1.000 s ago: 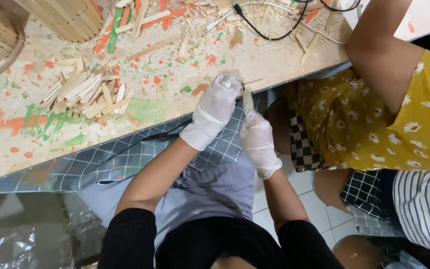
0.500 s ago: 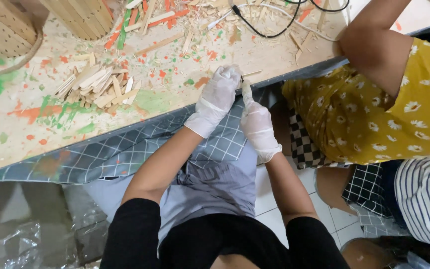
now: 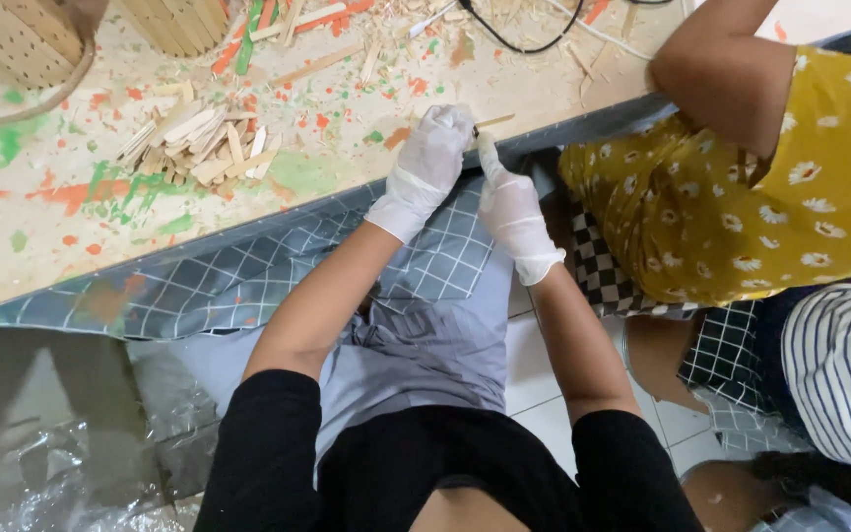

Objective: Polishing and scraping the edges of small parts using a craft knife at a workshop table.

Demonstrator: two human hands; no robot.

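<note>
Both my hands wear white gloves and meet at the edge of a paint-spattered table point(image 3: 347, 177). My left hand point(image 3: 430, 163) is closed around a thin wooden stick point(image 3: 495, 120) whose tip pokes out to the right. My right hand point(image 3: 510, 209) is just below it, with its forefinger stretched up against the stick; whether it grips the stick I cannot tell. A pile of short flat wooden sticks point(image 3: 199, 148) lies on the table to the left of my hands.
A perforated wooden container point(image 3: 12, 44) and a slatted wooden cylinder point(image 3: 174, 20) stand at the far left. A black cable point(image 3: 529, 41) loops at the top. A person in a yellow flowered top point(image 3: 790, 187) sits close on my right. A blue checked cloth point(image 3: 199, 291) hangs off the table edge.
My hands stay together on the stick at the table edge. The view has drifted slightly, so the table and the stick pile sit a little further right.
</note>
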